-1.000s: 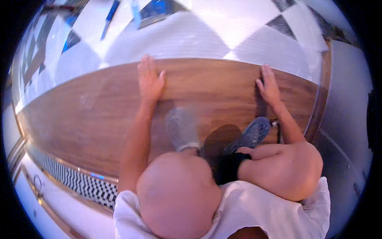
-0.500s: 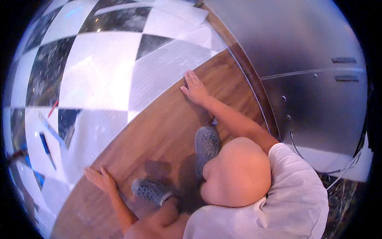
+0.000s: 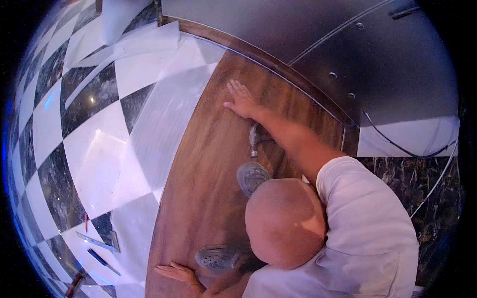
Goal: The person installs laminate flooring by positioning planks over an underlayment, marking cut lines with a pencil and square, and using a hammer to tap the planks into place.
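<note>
My right hand [image 3: 242,101] lies flat, fingers stretched, on the brown wood-look floor strip [image 3: 198,184]. Lower down, my left hand [image 3: 175,272] rests on the same strip near its left edge, fingers spread and holding nothing. A hammer [image 3: 254,141] with a metal head is on the strip between my right hand and my right shoe [image 3: 252,177]; its handle is mostly hidden by my forearm. My left shoe [image 3: 217,257], a grey clog with holes, is beside my left hand. My bent knee [image 3: 287,223] covers part of the strip.
Metal panels [image 3: 343,64] stand along the strip's far right side, a black cable [image 3: 397,144] below them. On the black-and-white tiles [image 3: 97,171] lie a try square [image 3: 102,242], a red pencil [image 3: 86,222], a dark-handled tool [image 3: 103,260] and a whitish sheet [image 3: 149,39].
My view has turned, so the strip stands more upright in the picture. My right hand now lies farther in from the strip's left edge. The hammer shows more fully. Both hands stay flat.
</note>
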Demonstrator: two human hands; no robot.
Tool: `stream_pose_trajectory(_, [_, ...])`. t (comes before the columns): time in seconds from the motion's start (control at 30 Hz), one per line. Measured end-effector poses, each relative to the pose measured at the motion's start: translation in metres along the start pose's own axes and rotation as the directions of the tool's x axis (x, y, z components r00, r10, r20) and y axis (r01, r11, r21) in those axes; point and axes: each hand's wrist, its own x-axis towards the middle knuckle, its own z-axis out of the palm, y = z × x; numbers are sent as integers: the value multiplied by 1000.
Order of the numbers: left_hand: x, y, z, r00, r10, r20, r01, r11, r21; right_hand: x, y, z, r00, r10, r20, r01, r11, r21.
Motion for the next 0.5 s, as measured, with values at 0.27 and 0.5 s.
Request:
stream_pose_trajectory(0.27, [-61, 4, 11, 998, -55, 29, 55, 998, 16, -69, 92, -12, 978, 209, 16, -209, 977, 43])
stream_pose_trajectory(0.5, [-106, 13, 6, 978, -107, 181, 107, 994, 12, -132, 125, -7, 979, 203, -20, -202, 978, 52])
